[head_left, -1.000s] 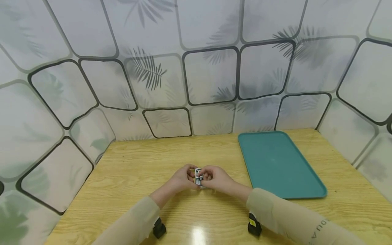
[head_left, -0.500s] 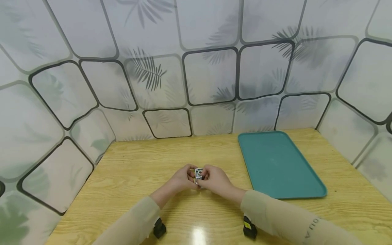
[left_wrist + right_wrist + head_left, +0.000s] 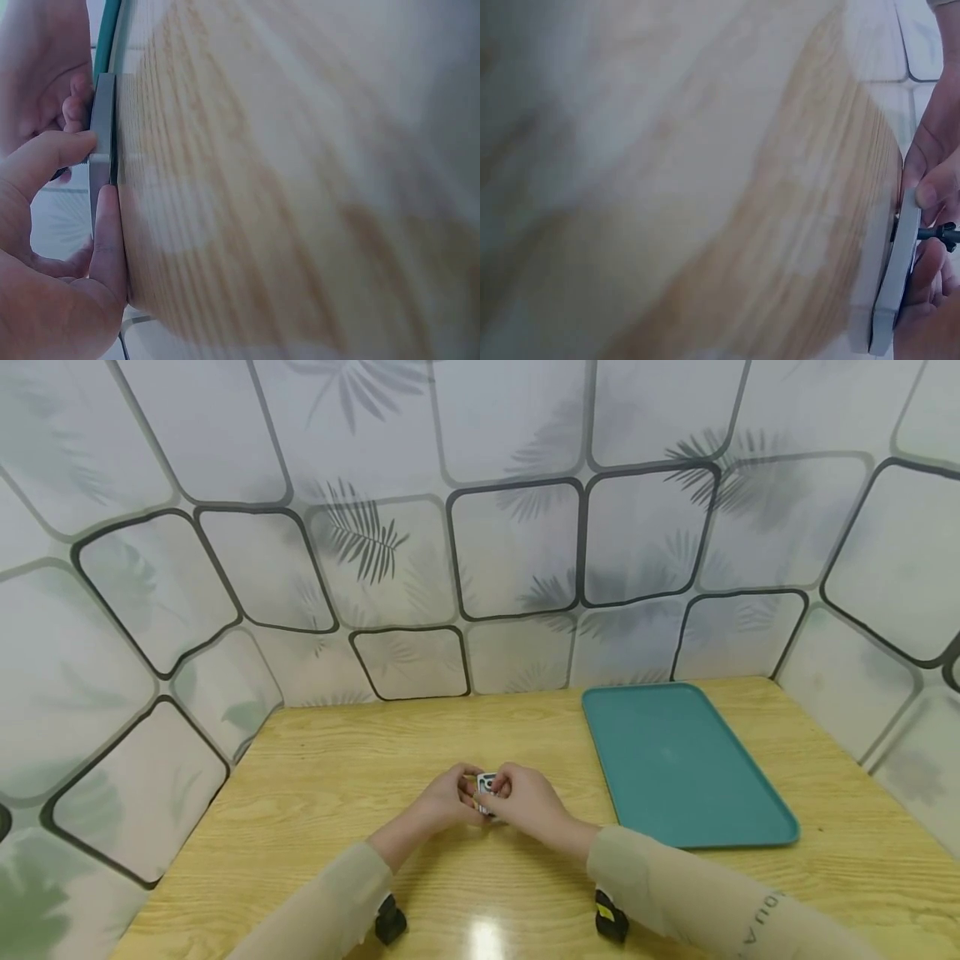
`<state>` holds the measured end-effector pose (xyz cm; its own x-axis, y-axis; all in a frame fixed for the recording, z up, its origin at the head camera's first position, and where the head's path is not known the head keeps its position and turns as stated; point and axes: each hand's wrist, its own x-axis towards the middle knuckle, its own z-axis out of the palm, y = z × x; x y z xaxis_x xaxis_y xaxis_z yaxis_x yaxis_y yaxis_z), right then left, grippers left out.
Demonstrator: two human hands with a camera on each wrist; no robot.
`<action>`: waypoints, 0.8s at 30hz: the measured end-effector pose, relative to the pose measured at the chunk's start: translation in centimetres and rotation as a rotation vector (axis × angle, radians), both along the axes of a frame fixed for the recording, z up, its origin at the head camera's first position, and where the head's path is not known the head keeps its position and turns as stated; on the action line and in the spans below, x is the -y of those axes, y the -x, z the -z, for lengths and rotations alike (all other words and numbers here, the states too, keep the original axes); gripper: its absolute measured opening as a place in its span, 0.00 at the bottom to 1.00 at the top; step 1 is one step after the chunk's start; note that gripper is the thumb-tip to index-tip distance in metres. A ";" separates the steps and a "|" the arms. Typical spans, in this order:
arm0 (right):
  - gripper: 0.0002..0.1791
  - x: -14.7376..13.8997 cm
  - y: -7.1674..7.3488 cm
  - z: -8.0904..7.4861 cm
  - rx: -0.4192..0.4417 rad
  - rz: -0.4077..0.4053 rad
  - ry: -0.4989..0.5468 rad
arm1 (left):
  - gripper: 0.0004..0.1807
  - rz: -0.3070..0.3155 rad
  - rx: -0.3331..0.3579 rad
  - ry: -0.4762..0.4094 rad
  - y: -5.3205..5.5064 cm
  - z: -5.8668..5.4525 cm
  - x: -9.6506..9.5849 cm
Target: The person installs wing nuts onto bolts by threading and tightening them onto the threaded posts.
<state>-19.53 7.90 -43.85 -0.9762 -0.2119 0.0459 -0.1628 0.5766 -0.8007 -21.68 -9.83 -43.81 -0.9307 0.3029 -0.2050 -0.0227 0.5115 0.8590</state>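
Note:
At the middle of the table, my left hand (image 3: 438, 800) holds a small flat silver-grey plate with cut-outs (image 3: 487, 782) by its edge. In the left wrist view, the thumb and a finger grip the side of this plate (image 3: 102, 120), close to the tabletop. My right hand (image 3: 531, 800) is over the plate's right part, with thumb and fingers curled together. A small black knob on a thin stem (image 3: 946, 235) stands up from the plate in the right wrist view, at the fingers of the right hand (image 3: 930, 300). The right fingertips partly hide the plate's face.
A teal tray (image 3: 690, 768) lies to the right on the wood-grain table (image 3: 360, 752). Patterned cloth walls (image 3: 517, 543) enclose the table at the back and sides. Black camera mounts (image 3: 390, 920) hang under both sleeves.
The right hand has shifted slightly left over the plate, its thumb now reaching farther left and its forearm following. The left hand and the plate stay nearly in place.

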 end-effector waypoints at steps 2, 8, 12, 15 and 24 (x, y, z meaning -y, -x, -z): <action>0.13 -0.1 0.1 -0.1 0.027 -0.004 0.035 | 0.41 -0.002 0.001 0.005 0.0 0.0 0.0; 0.14 -0.8 0.8 -0.1 0.084 -0.054 0.153 | 0.40 0.006 -0.019 0.002 0.0 -0.1 0.0; 0.14 -1.7 1.5 0.0 0.140 -0.150 0.203 | 0.40 0.010 -0.022 0.000 0.1 0.0 0.0; 0.16 -2.5 2.0 0.1 0.181 -0.235 0.241 | 0.41 0.011 -0.027 0.007 0.1 0.0 0.0; 0.21 -3.8 2.6 0.3 0.194 -0.426 0.229 | 0.41 -0.002 -0.005 0.027 0.0 0.0 -0.1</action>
